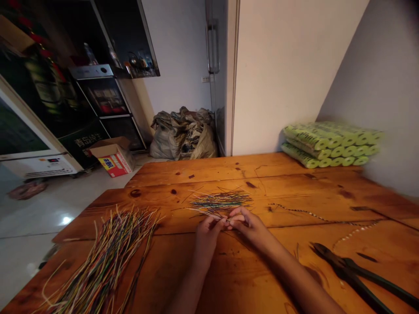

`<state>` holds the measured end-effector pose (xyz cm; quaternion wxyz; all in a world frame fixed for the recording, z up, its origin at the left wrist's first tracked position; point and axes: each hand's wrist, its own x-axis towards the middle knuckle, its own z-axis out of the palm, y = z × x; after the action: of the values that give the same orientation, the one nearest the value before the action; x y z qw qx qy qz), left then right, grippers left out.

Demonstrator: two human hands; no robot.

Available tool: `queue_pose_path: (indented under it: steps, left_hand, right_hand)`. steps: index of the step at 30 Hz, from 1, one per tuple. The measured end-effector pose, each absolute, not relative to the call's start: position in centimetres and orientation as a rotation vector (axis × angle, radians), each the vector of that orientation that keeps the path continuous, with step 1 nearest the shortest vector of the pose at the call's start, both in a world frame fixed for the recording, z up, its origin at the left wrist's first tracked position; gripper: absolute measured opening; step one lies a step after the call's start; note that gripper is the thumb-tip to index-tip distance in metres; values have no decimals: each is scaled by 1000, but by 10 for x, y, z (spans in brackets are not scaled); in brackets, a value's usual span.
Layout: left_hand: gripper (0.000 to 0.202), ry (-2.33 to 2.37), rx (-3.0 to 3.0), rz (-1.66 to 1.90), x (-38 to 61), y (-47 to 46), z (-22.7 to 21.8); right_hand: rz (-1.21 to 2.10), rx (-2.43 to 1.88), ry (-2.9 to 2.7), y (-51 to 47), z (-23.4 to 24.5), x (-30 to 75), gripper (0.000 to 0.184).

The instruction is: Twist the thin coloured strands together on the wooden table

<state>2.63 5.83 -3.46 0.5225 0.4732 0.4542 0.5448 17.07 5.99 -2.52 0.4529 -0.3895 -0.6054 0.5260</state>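
Note:
My left hand (209,229) and my right hand (246,223) meet over the middle of the table, fingertips pinched close together. Between them are thin pale wires (203,212), whose ends stick out to the left; the exact spot where they are gripped is mostly hidden by my fingers. Just beyond my hands lies a small bunch of coloured wires (225,199). A larger heap of long multicoloured wires (109,257) spreads over the table at the left. To the right rest dark-handled pliers (343,266), with a black-and-white twisted strand (314,214) curving behind them.
The wooden table (262,279) has plank seams and dark knots. Green-wrapped packs of rolls (330,144) are stacked at its far right, by the wall. Past the far edge, grey sacks (183,133) and an open cardboard box (113,159) stand on the floor, near a cabinet (108,96).

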Motion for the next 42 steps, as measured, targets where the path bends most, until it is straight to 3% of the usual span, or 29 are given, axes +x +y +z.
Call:
queue_pose_path:
  steps: [10,25,42]
  left_hand:
    - [12,1273,1505,1371,20,62,-42]
    - [13,1188,1196,1289,24,57,-32]
    - [18,1110,1192,1247,22,58,-35]
  right_hand:
    - [1086,-1044,-1548,58,-25,166,11]
    - [1205,-1131,-1412,61,-31,168,29]
    - [1525,-1072,-1376,61,-21,174,30]
